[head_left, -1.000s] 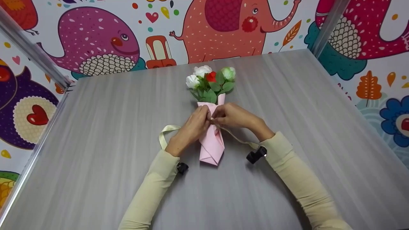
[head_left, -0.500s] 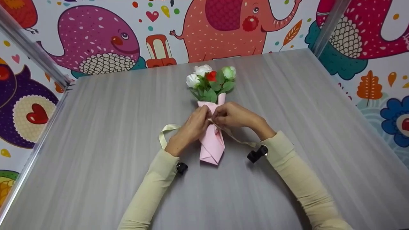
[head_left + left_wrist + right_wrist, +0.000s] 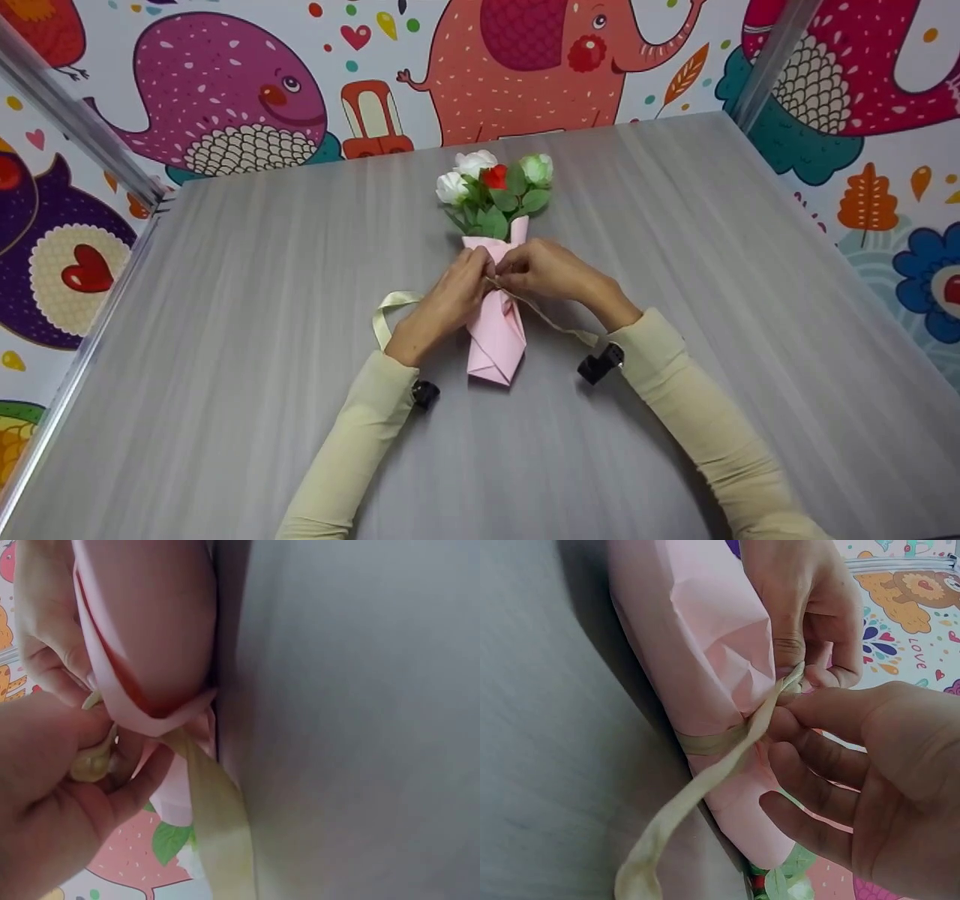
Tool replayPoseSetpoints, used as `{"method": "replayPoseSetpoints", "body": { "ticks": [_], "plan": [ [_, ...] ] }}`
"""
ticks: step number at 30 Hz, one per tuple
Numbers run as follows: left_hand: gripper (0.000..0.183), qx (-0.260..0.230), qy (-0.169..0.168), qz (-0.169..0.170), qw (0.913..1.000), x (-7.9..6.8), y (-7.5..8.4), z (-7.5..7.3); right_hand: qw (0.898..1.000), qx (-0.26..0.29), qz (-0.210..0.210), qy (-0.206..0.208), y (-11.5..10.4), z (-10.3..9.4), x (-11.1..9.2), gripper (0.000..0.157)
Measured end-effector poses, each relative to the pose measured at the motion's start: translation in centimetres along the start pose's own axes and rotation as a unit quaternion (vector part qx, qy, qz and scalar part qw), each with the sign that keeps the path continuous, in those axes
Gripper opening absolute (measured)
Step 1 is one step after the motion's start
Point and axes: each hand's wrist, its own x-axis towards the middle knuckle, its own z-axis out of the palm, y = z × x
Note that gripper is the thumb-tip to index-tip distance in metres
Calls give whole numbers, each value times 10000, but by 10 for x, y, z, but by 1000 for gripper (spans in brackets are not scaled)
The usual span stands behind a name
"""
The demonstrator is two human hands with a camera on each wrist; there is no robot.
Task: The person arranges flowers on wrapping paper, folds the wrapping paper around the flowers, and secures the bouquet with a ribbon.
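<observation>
A bouquet of white, red and pale green flowers (image 3: 495,180) lies on the table, its stems inside pink wrapping paper (image 3: 496,345). A cream ribbon (image 3: 705,784) circles the middle of the paper and crosses at the front. My left hand (image 3: 450,292) pinches a gathered part of the ribbon over the wrap; in the left wrist view a ribbon loop shows among its fingers. My right hand (image 3: 551,271) meets it from the other side, thumb and index finger pinching the ribbon at the crossing, its other fingers loosely bent beside the paper. The fingertips partly hide the crossing.
One ribbon tail (image 3: 394,304) curls out left of the left wrist, and another trails toward the right sleeve cuff. The grey wood-grain table (image 3: 262,360) ends at printed cartoon walls (image 3: 525,75) behind and at both sides. Each wrist wears a small black camera (image 3: 600,364).
Both hands stay at the same spot on the bouquet, with only small finger movements. The ribbon stretch below the right hand has shifted slightly and looks thinner.
</observation>
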Motion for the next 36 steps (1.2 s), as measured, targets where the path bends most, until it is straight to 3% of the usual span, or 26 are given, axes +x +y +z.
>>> {"method": "replayPoseSetpoints", "body": {
  "ticks": [7, 13, 21, 24, 27, 31, 36],
  "plan": [
    [8, -209, -12, -124, 9997, -2, -1, -5, 9996, -195, 176, 63, -2, 0, 1, 12],
    [14, -391, 141, -248, 9988, -6, -7, -14, 9995, -31, 308, -43, -3, -4, -1, 15],
    [11, -378, 179, -670, 9969, -10, -8, -22, 9989, -61, 437, 134, -2, -7, -5, 17],
    [12, -326, 47, -858, 9958, -12, -11, -26, 9963, -235, 722, 413, 0, -10, -6, 20],
    [12, -412, -49, -1271, 9910, -15, -13, -33, 9908, -103, 1259, 485, 3, -15, -7, 24],
    [14, -550, -189, -1688, 9839, -16, -14, -36, 9799, 303, 1960, 202, 8, -18, -7, 27],
    [14, -464, -357, -1982, 9784, -12, -12, -29, 9698, 519, 2380, -92, 15, -17, -6, 30]
  ]
}}
